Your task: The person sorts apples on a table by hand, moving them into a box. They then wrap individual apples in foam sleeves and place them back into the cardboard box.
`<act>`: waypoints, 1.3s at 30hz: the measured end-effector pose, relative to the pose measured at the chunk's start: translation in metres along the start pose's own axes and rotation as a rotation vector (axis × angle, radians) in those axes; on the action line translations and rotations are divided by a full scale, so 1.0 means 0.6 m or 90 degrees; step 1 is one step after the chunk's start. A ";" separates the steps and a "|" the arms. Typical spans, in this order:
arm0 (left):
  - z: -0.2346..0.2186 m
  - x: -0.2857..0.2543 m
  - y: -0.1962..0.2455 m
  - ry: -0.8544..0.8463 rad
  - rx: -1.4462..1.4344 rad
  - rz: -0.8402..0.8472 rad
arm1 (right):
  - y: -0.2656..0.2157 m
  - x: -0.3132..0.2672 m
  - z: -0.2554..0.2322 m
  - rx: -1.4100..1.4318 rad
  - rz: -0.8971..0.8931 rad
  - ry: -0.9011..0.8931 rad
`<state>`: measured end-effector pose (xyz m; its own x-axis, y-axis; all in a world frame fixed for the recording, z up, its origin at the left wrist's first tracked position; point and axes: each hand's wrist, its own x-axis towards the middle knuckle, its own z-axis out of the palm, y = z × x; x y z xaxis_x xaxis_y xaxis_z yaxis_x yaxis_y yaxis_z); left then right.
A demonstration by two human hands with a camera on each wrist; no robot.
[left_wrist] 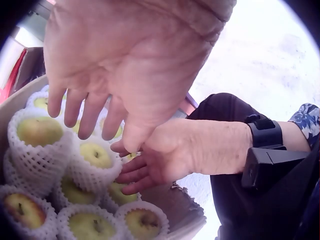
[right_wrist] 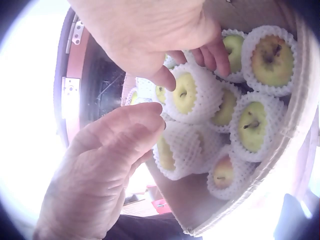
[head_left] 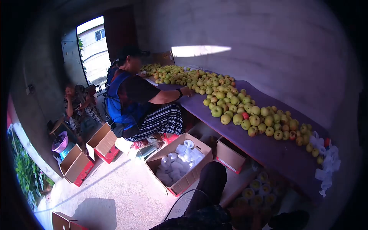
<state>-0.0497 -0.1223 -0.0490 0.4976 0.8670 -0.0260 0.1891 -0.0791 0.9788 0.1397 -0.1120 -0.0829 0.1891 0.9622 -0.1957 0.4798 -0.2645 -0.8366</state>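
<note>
Both hands hover over a cardboard box packed with apples in white foam nets. In the left wrist view the left hand is spread palm-out, its fingers pointing down over a netted apple. Close beside it, the right hand has its fingers extended over the apples near the box wall. From the right wrist, the right hand shows loosely bent fingers right at a netted apple, while the left hand has its thumb near the same apple. Neither hand grips anything visible.
Loose apples lie in a long heap on a purple-covered table. Foam nets fill another open carton, and more lie at the table's right end. A seated person works at the table; several cartons stand on the floor.
</note>
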 end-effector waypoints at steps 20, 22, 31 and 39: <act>-0.024 -0.013 0.108 0.076 0.356 0.081 | -0.038 -0.013 -0.001 -0.155 -0.079 0.064; -0.025 -0.013 0.101 0.077 0.351 0.090 | -0.030 -0.024 -0.010 -0.231 -0.135 0.098; -0.058 0.006 0.081 0.087 0.388 0.192 | -0.001 -0.014 -0.040 -0.284 -0.172 0.164; -0.065 0.004 0.147 0.037 0.436 0.125 | -0.069 -0.044 -0.038 -0.329 -0.133 0.146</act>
<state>-0.0652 -0.1080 0.0450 0.5350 0.8283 0.1663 0.5998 -0.5110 0.6157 0.1344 -0.1280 -0.0314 0.1979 0.9741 0.1090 0.8703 -0.1235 -0.4769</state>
